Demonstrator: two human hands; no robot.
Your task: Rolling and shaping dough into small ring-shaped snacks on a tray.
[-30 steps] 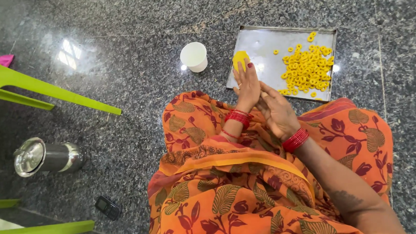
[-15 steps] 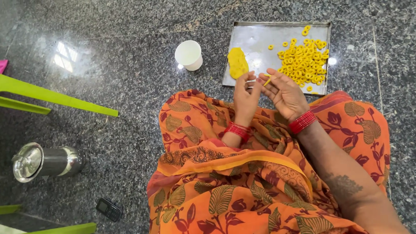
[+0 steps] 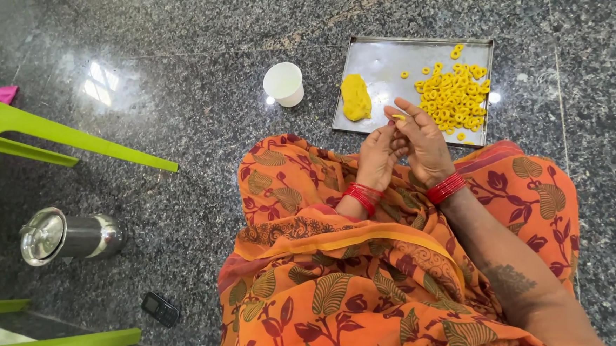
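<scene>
Near the middle of the frame, the left hand (image 3: 377, 159) and the right hand (image 3: 422, 142) are touching each other, and their fingertips are pinching a small yellow piece of dough (image 3: 398, 117) together. They are hovering over the lower edge of the metal tray (image 3: 379, 60) in the upper right. On the tray, a dough lump (image 3: 355, 97) is lying left of many yellow rings (image 3: 455, 91). A white cup (image 3: 284, 84) is standing just left of the tray.

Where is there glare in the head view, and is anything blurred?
Head view: window glare on the granite floor at upper left, small bright spots beside the white cup and the steel tray; hands and yellow dough rings look sharp.
</scene>
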